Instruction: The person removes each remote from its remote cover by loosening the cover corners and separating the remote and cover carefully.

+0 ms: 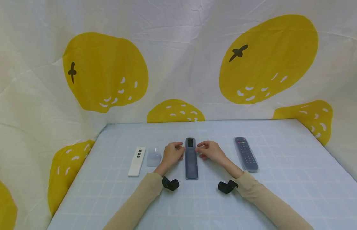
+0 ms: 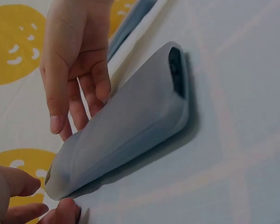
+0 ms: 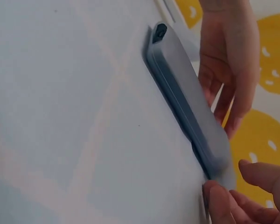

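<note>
Dark remote control (image 1: 191,164) with a small display window at its far end lies lengthwise just below the centre of the head view, flat on a worktop (image 1: 195,209) under pale blue checked cloth and wrapped in what looks like a translucent sleeve (image 2: 61,179). A person's left hand (image 1: 171,154) and right hand (image 1: 212,151) flank its far end, set apart from each other, each with thumb and fingers parted rather than clamped on anything; whether any fingertip touches the sleeve's edges cannot be told. To the left of the frame's centre lies a white remote (image 1: 136,162) with a short column of dark buttons, and between it and the left hand a clear pouch (image 1: 154,158). Right of centre rests a remote with many keys (image 1: 246,154), its near end close to the right forearm. Uneven pressure from the two sides could skew the dark remote or send it sliding on the cloth, and a pinch that catches only the thin sleeve might drag the film while the remote stays behind. An outward swing of the left hand could brush the light pouch aside, since it lies just beside the wrist; a sideways sweep of the right forearm may likewise nudge the many-keyed remote out of place
</note>
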`<move>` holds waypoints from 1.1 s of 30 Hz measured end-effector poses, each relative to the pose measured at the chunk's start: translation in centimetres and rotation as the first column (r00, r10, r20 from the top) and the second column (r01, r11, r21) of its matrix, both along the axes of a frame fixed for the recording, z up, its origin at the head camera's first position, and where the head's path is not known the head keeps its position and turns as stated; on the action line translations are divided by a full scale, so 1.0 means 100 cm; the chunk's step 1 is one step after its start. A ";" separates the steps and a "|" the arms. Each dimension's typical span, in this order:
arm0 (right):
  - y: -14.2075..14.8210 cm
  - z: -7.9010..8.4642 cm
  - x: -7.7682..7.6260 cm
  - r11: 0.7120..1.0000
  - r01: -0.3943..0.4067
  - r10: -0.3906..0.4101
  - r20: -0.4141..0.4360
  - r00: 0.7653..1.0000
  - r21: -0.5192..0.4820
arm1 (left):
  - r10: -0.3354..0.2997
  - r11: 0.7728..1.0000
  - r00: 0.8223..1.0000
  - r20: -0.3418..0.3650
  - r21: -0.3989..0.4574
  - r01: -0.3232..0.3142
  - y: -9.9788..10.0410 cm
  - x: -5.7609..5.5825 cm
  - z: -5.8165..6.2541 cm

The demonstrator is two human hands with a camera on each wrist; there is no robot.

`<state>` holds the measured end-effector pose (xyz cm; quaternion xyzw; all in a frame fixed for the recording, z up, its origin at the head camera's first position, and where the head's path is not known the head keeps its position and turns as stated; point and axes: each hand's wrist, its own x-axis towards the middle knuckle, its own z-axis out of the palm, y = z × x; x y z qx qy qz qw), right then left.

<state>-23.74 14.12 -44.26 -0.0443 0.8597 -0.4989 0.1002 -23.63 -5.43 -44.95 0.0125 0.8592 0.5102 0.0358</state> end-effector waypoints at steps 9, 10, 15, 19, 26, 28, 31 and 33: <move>-0.004 0.006 -0.019 0.996 0.023 -0.019 -0.041 0.999 0.082 | 0.035 0.998 0.999 -0.032 -0.052 -0.037 0.004 -0.020 0.011; -0.004 0.006 -0.021 0.995 0.027 -0.023 -0.050 0.998 0.093 | 0.037 0.997 0.999 -0.027 -0.064 -0.038 0.005 -0.021 0.011; -0.007 0.008 -0.029 0.994 0.029 -0.024 -0.045 0.999 0.103 | 0.048 0.989 0.999 -0.023 -0.138 -0.051 0.010 -0.026 0.012; -0.009 0.010 -0.034 0.993 0.028 -0.026 -0.023 0.999 0.111 | 0.041 0.986 0.999 -0.030 -0.161 -0.046 0.014 -0.030 0.014; -0.010 0.009 -0.042 0.990 0.058 -0.060 0.016 0.998 0.127 | 0.030 0.982 0.999 -0.020 -0.187 -0.033 0.019 -0.039 0.013; -0.011 0.008 -0.043 0.990 0.070 -0.074 0.027 0.997 0.126 | 0.028 0.982 0.999 -0.018 -0.187 -0.030 0.019 -0.042 0.010; -0.012 0.006 -0.044 0.990 0.075 -0.079 0.032 0.996 0.120 | 0.024 0.983 1.000 -0.008 -0.184 -0.025 0.020 -0.043 0.009; -0.012 0.005 -0.045 0.990 0.077 -0.081 0.032 0.996 0.115 | 0.027 0.985 1.000 0.009 -0.170 -0.025 0.020 -0.044 0.009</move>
